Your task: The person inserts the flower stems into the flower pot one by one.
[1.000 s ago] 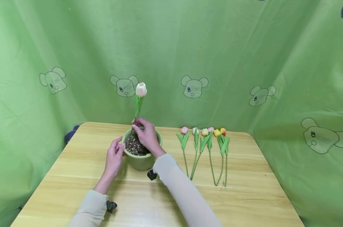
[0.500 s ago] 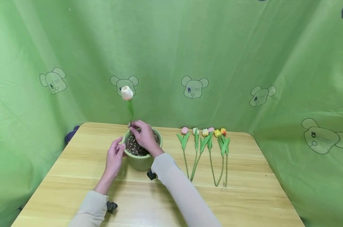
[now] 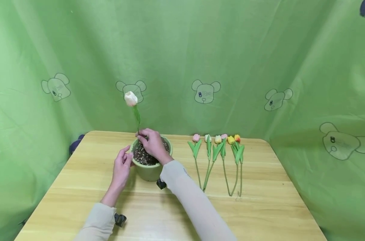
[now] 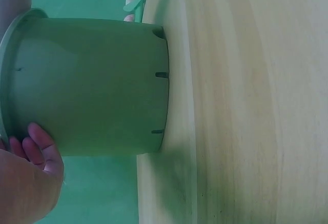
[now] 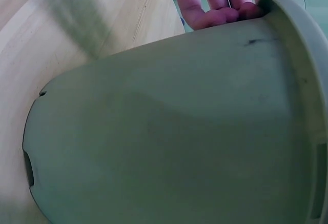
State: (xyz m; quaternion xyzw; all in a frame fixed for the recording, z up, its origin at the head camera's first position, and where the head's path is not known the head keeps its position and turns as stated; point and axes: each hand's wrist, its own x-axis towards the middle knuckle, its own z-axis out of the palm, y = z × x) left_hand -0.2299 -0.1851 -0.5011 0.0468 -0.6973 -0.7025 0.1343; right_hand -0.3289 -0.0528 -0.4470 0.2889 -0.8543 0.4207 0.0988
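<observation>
A green flower pot [image 3: 149, 172] filled with dark, speckled soil [image 3: 144, 155] stands upright on the table. My left hand [image 3: 123, 165] grips its left rim, thumb on top and fingers curled under the lip, as the left wrist view also shows. Over the pot, my right hand [image 3: 153, 144] pinches the stem of a white tulip [image 3: 131, 99] low down, near the back left of the rim. The tulip leans to the left, its bloom high above the pot. The stem's lower end goes down to the soil behind my fingers. Only the pot's side fills the right wrist view.
To the right of the pot, several tulips lie on the wooden table [image 3: 260, 204], among them a pink tulip [image 3: 196, 138], a yellow tulip [image 3: 231, 140] and an orange-red tulip [image 3: 237, 138]. A green curtain [image 3: 170, 50] hangs behind and at both sides.
The tulip has tipped left, its bloom swinging from above the pot to beyond its left rim. My right hand has shifted slightly left and down with the stem. My left hand stays on the rim.
</observation>
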